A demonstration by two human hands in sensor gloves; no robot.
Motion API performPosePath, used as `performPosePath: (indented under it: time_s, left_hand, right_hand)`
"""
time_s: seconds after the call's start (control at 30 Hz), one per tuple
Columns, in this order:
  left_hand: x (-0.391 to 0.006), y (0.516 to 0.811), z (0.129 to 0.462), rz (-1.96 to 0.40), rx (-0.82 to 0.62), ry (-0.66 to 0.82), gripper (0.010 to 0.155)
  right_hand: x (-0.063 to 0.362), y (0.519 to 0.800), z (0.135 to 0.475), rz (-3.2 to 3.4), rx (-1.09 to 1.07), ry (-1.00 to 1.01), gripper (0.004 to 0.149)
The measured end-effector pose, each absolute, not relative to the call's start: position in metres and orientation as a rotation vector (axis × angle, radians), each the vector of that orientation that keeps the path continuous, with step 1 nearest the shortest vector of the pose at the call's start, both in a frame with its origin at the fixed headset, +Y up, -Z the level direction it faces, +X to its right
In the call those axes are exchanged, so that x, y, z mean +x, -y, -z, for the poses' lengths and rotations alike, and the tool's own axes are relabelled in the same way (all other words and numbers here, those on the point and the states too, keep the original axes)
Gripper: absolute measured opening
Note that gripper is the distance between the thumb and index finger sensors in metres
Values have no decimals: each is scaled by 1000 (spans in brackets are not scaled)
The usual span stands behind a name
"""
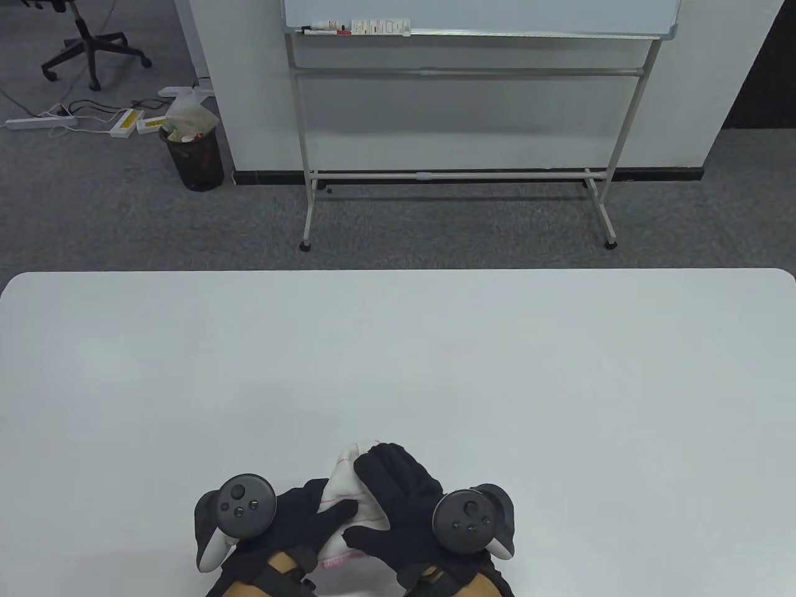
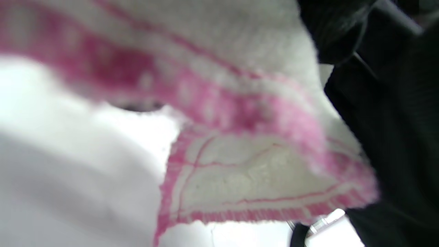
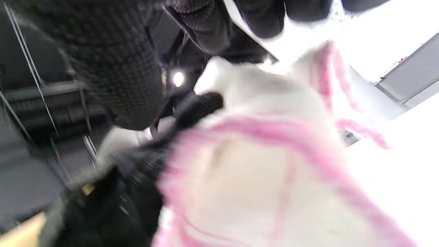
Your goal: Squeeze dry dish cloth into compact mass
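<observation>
A: Status of the left hand (image 1: 305, 519) in its black sensor glove?

B: In the table view it lies at the 9 o'clock side of the white terry dish cloth with pink checked border (image 1: 345, 497). Its fingers curl in against the fabric and press it; the grip counts as closed on the cloth. In the left wrist view, the cloth (image 2: 247, 171) fills the frame in loose folds with a hemmed corner hanging free.

A: Location of the cloth?

B: On the white rounded-corner counter (image 1: 398, 348), at 6 o'clock near the front edge, sandwiched between both hands.

A: Status of the right hand (image 1: 398, 504)?

B: It covers the cloth from the 3 o'clock side, fingers draped over the top and thumb underneath toward the left hand, gripping the fabric. In the right wrist view, bunched cloth (image 3: 260, 178) sits below the gloved fingers (image 3: 113, 68).

A: Progress assessment?

B: Judged partly complete. The cloth is gathered, not spread flat. However, a peak protrudes at 12 o'clock and a hem trails at 6 o'clock. Remaining: tuck in the loose edges and compress to a tight mass.
</observation>
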State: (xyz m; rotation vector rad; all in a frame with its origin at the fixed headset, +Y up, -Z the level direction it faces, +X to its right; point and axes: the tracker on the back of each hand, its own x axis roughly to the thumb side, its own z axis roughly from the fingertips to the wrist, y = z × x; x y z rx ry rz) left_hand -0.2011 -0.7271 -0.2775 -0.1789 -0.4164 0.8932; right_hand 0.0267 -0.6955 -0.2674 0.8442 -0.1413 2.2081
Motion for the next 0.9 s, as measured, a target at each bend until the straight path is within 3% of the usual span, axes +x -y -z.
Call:
performPosePath:
  time_s: [0.2, 0.27, 0.43, 0.6, 0.73, 0.9]
  left_hand:
    - [-191, 722, 273, -986, -206, 522, 58]
    - [-190, 721, 272, -1030, -189, 524, 58]
    - [-193, 725, 274, -1121, -165, 505, 60]
    - [-195, 715, 267, -1111, -50, 496, 70]
    - [-196, 704, 261, -967, 55, 524, 95]
    - [-180, 700, 253, -813, 27, 616, 103]
  right_hand:
    - [26, 707, 274, -2239, 813, -80, 112]
    - [30, 713, 279, -2101, 751, -111, 108]
    - [37, 720, 287, -1871, 595, -185, 76]
    - [46, 722, 291, -1757, 471, -132, 61]
    - [59, 736, 297, -1583, 349, -221, 59]
    - [55, 749, 298, -1315, 279, -385, 61]
